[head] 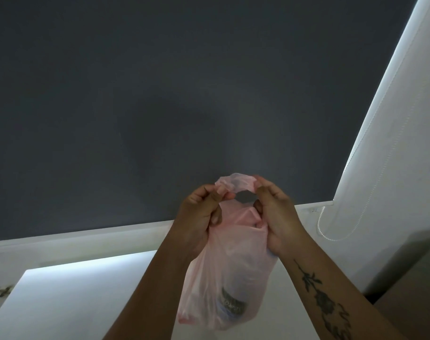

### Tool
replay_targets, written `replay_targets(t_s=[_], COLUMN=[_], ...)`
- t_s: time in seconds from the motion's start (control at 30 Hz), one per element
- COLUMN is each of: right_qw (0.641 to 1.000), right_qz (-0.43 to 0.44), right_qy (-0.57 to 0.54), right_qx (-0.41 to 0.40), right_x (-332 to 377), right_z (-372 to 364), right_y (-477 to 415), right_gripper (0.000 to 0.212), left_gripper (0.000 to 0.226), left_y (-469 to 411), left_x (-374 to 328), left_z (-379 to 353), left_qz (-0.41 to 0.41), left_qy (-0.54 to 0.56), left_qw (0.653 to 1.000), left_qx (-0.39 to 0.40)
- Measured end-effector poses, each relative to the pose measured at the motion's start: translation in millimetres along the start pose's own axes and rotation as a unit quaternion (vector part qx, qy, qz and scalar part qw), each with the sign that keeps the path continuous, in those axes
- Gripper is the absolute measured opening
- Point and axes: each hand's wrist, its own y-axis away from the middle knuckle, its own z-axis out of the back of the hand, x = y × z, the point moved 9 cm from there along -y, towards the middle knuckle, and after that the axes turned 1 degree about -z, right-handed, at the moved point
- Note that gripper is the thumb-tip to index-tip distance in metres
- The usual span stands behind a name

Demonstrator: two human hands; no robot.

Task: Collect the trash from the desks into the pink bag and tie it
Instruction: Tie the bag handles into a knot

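Collecting looks done; left hand [199, 212] & right hand [275, 212] both pinching pink bag [223, 278] handles at frame center, knot still forming.

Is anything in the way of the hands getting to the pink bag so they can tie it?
No, nothing visible is in the way. The left hand and the right hand are already on the pink bag, each pinching one end of the handle loop at its top. The bag hangs in the air between them, with trash showing inside it.
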Motion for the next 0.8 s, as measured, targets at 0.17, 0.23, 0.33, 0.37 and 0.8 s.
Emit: replay_targets(t_s=[0.17,0.23,0.33,0.37,0.8], right_qw=[0.999,0.999,0.999,0.998,0.975], right_qz=[0.027,0.023,0.003,0.0,0.103], right_qy=[0.027,0.031,0.027,0.027,0.157], right_qx=[-0.023,-0.005,0.037,0.05,0.116], right_x=[0,-2,-4,-4,18], right_z=[-4,-8,-14,-15,-14], right_y=[4,5,5,5,11], right_gripper=[0.016,0.014,0.014,0.014,0.025], left_gripper=[0.045,0.037,0.027,0.028,0.019], left_y=[-2,-3,-6,-7,-13], left_x=[3,4,11,13,6], left_z=[-14,-20,-14,-11,-19], left_qz=[0.031,0.028,0.04,0.043,0.035], left_qy=[-0.036,-0.046,-0.036,-0.026,-0.098], left_qw=[0.998,0.996,0.998,0.998,0.994], left_qx=[0.049,0.065,0.037,0.023,0.044])
